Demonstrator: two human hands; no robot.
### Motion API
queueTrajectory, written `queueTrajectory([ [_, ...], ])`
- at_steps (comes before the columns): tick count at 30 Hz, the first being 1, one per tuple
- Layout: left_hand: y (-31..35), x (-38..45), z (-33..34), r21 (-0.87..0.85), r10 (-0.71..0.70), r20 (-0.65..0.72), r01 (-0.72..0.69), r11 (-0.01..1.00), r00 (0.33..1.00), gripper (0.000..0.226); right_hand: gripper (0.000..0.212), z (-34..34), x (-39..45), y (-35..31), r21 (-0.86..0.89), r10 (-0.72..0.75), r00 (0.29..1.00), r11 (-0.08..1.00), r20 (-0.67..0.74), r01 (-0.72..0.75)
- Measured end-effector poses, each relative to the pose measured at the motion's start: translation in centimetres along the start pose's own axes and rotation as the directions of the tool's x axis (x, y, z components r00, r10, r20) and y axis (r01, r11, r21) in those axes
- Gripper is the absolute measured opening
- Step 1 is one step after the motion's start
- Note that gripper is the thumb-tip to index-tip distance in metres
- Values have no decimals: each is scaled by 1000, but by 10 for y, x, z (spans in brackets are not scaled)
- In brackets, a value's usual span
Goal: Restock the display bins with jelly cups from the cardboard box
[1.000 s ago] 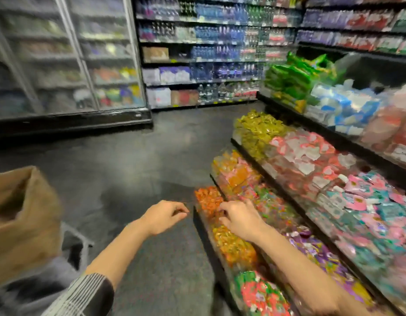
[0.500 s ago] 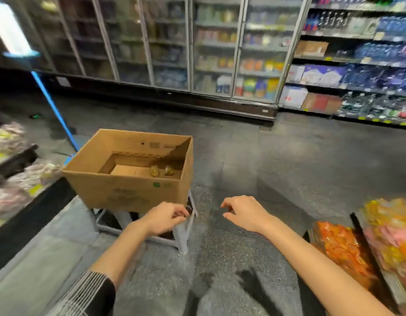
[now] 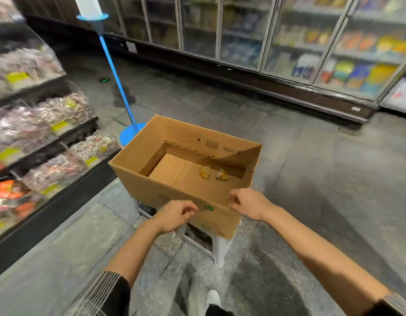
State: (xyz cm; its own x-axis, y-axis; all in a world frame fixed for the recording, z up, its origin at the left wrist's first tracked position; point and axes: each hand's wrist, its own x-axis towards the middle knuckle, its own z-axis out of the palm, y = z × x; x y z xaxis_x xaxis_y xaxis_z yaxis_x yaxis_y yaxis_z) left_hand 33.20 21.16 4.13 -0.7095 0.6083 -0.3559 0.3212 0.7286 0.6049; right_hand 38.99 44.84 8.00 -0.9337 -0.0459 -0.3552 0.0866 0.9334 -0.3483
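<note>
An open cardboard box (image 3: 138,181) stands on a white stool (image 3: 220,249) in the aisle, straight ahead of me. Two yellow jelly cups (image 3: 204,172) (image 3: 221,174) lie on its floor near the far right corner; the rest of the floor is bare. My left hand (image 3: 174,215) hovers in front of the box's near wall, fingers loosely curled, holding nothing. Over the near rim by the right corner hangs my right hand (image 3: 249,204), its fingers relaxed and empty.
Tiered display bins (image 3: 60,165) of wrapped sweets run along the left. A blue stand (image 3: 129,135) with a slanted pole stands just behind the box. Glass-door fridges (image 3: 288,53) line the back. Grey floor lies to the right; my shoe (image 3: 213,297) shows below.
My view has swung left, from the jelly bins to the box. The box is now closer and both hands have come up to its near side, the right one reaching the rim.
</note>
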Motion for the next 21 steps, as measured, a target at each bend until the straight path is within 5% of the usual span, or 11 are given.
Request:
queueTrajectory([
  [7,-48,95,-52,-139,-119,-76,107,985,990,26,10,8,144,27,100,60,981,992,182,-79],
  [12,-97,166,-65,-219,-156,-61,140,966,986,29,29,46,227,49,139,82,958,983,274,-123],
  [21,-208,306,-71,-85,-148,83,155,984,986,30,34,134,369,79,187,337,889,895,310,-405],
])
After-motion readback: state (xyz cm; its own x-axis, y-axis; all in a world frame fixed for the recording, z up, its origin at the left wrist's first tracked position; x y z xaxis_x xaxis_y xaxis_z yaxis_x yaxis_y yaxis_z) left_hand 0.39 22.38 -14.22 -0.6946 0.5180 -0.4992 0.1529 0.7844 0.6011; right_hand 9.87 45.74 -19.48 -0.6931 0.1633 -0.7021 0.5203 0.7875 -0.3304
